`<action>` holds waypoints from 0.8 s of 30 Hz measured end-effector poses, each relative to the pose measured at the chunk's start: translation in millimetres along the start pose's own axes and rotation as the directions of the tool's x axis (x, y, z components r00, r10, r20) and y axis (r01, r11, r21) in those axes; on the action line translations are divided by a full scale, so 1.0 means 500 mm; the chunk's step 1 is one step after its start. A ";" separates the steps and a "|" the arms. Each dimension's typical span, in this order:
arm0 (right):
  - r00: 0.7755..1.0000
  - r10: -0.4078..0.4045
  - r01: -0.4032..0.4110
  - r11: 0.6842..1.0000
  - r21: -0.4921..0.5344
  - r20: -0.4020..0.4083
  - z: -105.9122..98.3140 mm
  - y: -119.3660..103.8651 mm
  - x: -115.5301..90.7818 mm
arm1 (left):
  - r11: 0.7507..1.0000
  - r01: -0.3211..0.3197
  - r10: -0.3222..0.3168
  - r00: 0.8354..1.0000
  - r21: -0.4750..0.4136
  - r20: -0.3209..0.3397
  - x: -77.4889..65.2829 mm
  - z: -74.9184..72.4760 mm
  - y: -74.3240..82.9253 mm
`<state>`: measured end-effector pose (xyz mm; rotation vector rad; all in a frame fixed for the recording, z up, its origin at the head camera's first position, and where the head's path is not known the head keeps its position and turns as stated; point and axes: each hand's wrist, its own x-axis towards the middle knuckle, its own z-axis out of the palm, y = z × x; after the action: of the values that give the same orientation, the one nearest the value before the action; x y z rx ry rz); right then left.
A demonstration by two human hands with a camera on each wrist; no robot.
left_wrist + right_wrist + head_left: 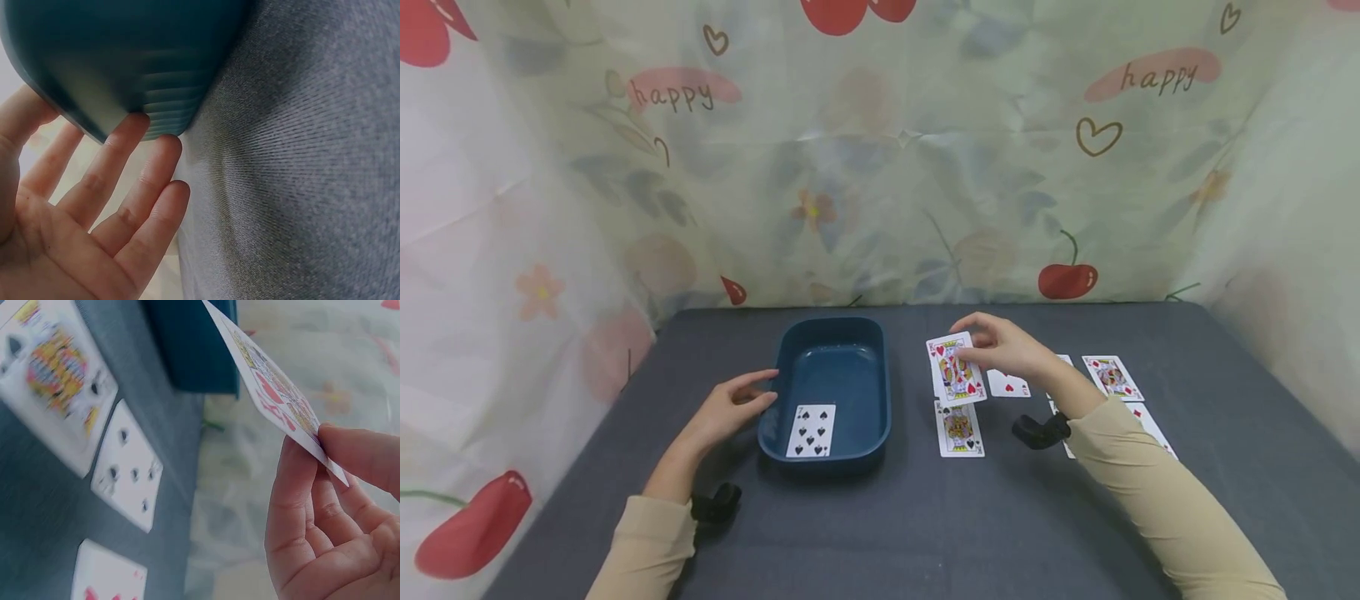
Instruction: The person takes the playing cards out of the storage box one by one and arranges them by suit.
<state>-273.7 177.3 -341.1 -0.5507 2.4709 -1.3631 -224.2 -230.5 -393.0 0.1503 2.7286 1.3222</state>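
Observation:
My right hand (1007, 346) pinches a king of hearts playing card (955, 369) between thumb and fingers, above the table. In the right wrist view, the card (269, 387) tilts and is seen nearly edge-on. Below it lie a king of spades (960, 431) and a spade number card (130, 469), the latter mostly hidden in the head view. My left hand (724, 410) is at the left side of a dark blue tray (886, 392). Its fingers are loosely extended, the fingertips at the tray's outer wall (112, 62). A seven of spades (811, 431) lies inside the tray.
A red-suit card (1009, 384) lies just under my right hand. Further right are a red face card (1112, 377) and another red card (1152, 429), with others partly covered by my right forearm. Patterned cloth (895, 208) hangs behind and beside the grey tabletop (880, 542).

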 end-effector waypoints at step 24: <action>0.989 0.149 -0.149 0.989 -0.006 -0.021 -0.037 0.129 -0.086 | 1.000 -0.003 0.003 1.000 0.004 -0.011 0.003 0.002 -0.002</action>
<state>-255.5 241.9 -384.1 -0.3470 2.4786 -1.3077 -225.5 -230.1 -394.5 0.1488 2.7412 1.3222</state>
